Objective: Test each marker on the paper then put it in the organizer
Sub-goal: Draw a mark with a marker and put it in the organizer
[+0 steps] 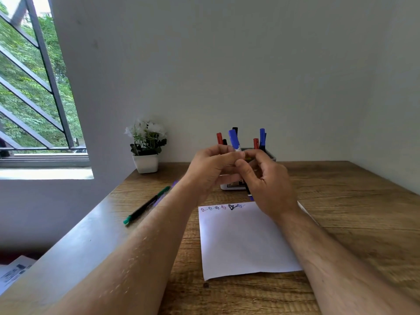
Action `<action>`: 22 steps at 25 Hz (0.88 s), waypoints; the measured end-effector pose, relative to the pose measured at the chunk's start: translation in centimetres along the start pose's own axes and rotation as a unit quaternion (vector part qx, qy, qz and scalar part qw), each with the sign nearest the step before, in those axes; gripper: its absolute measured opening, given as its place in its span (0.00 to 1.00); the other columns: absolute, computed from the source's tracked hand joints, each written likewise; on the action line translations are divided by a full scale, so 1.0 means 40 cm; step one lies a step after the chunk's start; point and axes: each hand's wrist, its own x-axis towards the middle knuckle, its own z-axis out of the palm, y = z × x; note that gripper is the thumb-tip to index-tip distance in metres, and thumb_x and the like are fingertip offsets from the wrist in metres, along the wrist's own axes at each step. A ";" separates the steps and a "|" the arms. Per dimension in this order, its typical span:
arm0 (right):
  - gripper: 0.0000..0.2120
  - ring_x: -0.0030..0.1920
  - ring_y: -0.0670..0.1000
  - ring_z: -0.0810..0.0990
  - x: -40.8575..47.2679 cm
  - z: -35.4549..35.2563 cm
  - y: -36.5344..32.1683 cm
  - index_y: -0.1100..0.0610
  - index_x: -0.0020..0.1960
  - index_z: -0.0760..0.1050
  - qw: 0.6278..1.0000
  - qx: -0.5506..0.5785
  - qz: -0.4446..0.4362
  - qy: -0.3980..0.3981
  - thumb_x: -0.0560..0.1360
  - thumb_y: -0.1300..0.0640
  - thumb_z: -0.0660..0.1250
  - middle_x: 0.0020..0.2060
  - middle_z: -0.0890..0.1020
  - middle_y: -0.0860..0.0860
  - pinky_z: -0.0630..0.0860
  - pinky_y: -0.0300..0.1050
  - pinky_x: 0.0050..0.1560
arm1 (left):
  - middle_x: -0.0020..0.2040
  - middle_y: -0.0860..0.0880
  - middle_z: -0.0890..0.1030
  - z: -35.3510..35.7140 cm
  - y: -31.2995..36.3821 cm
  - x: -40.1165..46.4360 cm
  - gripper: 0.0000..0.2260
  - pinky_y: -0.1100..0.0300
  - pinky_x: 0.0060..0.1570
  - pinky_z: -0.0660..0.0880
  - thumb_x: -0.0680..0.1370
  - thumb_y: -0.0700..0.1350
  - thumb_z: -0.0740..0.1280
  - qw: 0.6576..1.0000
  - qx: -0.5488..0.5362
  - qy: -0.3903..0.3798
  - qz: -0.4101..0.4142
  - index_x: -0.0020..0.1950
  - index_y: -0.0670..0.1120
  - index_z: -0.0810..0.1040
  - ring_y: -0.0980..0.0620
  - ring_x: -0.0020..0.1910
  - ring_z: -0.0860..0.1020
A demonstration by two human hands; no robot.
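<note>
A wooden table [341, 223] stands against a pale wall beside a window. Nearest, the paper [245, 242] carries test scribbles along its far edge. Above it the left hand [211, 169] and right hand [268, 185] both pinch a blue marker [234, 139] — probably capping or uncapping it. By the left edge a green marker [145, 205] lies untested. Farthest, the organizer [271, 156] already holds several markers — so most seems done.

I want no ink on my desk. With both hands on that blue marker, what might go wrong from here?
1. Both hands grip the blue marker in the air; if its cap pops off suddenly, the tip may mark the fingers.
2. The organizer behind already holds several markers, so pushing this one in may jostle them.
3. The green pen lies near the left forearm and may get knocked.
</note>
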 end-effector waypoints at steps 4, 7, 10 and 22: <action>0.20 0.40 0.39 0.82 0.002 0.006 0.000 0.49 0.70 0.73 1.000 0.011 0.017 -0.012 0.79 0.50 0.66 0.42 0.83 0.44 0.77 0.28 0.39 | 0.42 0.44 0.85 0.000 -0.009 0.000 0.06 0.58 0.38 0.81 0.75 0.42 0.73 1.000 -0.004 0.003 0.002 0.50 0.42 0.82 0.50 0.40 0.85; 0.19 0.36 0.39 0.81 0.000 0.009 0.002 0.47 0.68 0.76 1.000 0.003 0.014 -0.011 0.78 0.54 0.68 0.37 0.83 0.43 0.76 0.29 0.36 | 0.43 0.43 0.86 -0.008 -0.009 0.005 0.09 0.56 0.43 0.83 0.75 0.44 0.73 0.998 -0.007 0.051 0.037 0.52 0.41 0.83 0.50 0.39 0.85; 0.16 0.33 0.39 0.78 -0.001 0.011 0.003 0.51 0.64 0.78 1.000 -0.024 0.006 -0.018 0.77 0.58 0.67 0.36 0.79 0.41 0.70 0.27 0.31 | 0.43 0.44 0.86 -0.012 -0.010 0.011 0.08 0.58 0.42 0.83 0.75 0.43 0.73 0.995 0.011 0.074 0.067 0.53 0.43 0.83 0.52 0.38 0.84; 0.16 0.30 0.42 0.77 0.009 0.000 0.007 0.53 0.52 0.85 0.996 -0.074 0.029 -0.034 0.78 0.43 0.65 0.32 0.81 0.43 0.66 0.31 0.27 | 0.44 0.42 0.86 -0.012 -0.024 0.017 0.11 0.62 0.39 0.82 0.75 0.45 0.73 0.993 0.066 0.087 0.048 0.53 0.41 0.84 0.52 0.38 0.84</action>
